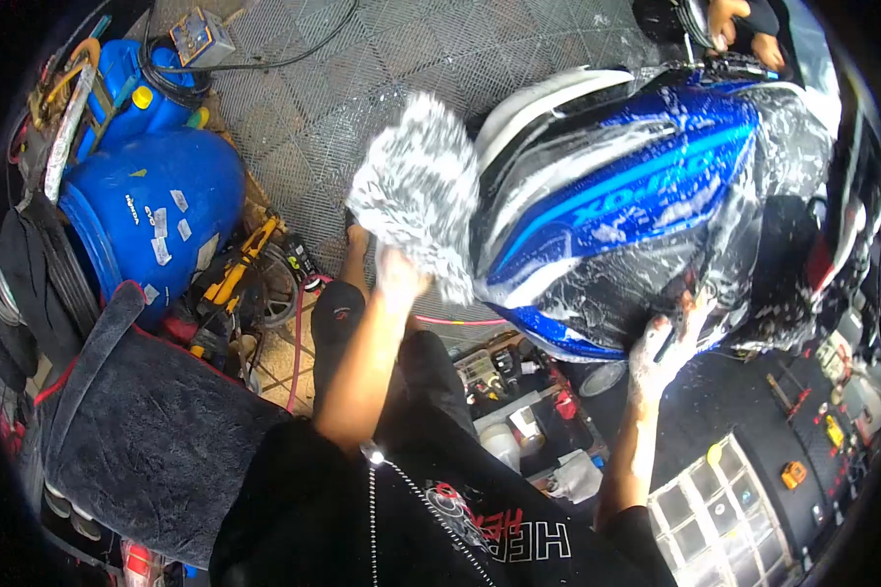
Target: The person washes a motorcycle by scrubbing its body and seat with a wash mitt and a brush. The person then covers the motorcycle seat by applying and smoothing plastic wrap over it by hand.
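My left hand (401, 276) holds a shaggy grey-and-white wash mitt (416, 186), blurred by motion, just left of the motorcycle. The mitt hides most of my fingers. The blue, black and white motorcycle (646, 181) is streaked with soap foam and has light-blue lettering on its side panel. On its near side, my foamy right hand (677, 338) has its fingers spread, with the fingertips at the dark bodywork; whether they press on it I cannot tell.
Another person's hands (739, 34) are at the handlebar end. A blue barrel (162, 210) stands at left, near a dark towel (176, 430). A tool tray (548, 421) and a clear compartment box (724, 509) lie nearby. A pink hose (299, 342) crosses the floor.
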Tool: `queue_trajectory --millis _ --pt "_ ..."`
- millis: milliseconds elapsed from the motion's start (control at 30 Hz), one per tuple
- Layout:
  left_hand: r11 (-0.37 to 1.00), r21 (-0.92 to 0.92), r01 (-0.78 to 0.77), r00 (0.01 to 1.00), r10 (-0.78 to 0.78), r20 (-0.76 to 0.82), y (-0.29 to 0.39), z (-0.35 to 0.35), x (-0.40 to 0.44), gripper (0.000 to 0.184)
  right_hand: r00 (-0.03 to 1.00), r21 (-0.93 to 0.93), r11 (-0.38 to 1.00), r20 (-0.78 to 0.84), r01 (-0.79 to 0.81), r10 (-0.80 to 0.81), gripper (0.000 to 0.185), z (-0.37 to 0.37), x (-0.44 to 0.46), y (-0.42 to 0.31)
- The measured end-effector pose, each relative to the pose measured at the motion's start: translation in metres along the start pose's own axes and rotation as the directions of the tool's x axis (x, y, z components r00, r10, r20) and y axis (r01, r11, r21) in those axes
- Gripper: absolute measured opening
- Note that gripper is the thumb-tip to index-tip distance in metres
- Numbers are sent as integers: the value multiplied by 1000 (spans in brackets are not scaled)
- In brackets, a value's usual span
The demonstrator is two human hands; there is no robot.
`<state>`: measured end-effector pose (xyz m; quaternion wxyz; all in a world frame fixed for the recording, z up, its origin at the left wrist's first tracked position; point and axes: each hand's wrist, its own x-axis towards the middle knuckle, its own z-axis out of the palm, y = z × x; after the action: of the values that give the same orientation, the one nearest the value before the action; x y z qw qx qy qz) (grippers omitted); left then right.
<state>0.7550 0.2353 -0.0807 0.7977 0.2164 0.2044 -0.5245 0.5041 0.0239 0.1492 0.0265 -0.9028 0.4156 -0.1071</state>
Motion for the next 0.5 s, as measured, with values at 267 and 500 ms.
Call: queue_trajectory --millis 267,500 --pt "683 628 -372 903 111 415 -37 76 97 71 995 37 995 25 98 -99 49 -2 8 -10" --pt "645 726 -239 959 38 282 -15 64 141 71 1000 -52 999 -27 13 -14 39 4 27 -23"
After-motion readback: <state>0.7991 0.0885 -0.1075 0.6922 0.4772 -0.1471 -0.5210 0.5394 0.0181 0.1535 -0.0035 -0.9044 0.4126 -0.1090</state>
